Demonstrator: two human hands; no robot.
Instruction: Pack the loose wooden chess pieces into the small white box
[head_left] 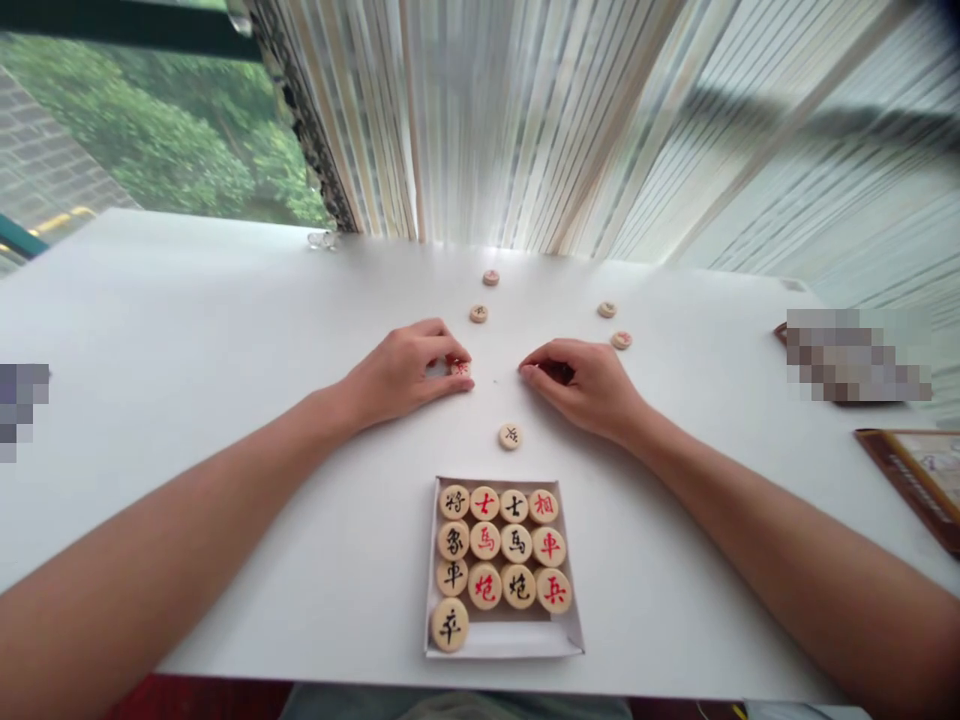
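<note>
Left grip (pixel 420 365) pinches a red-marked disc (pixel 461 369); right grip (pixel 589 385) curls inward, its hold unclear.

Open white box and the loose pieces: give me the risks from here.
The red-lettered piece in the left hand is held between thumb and fingers, so it might slip. The loose black-lettered piece just beyond the box could be knocked if the right hand swept back low. The box has a gap along its near side, so a bump might shift the pieces inside.
</note>
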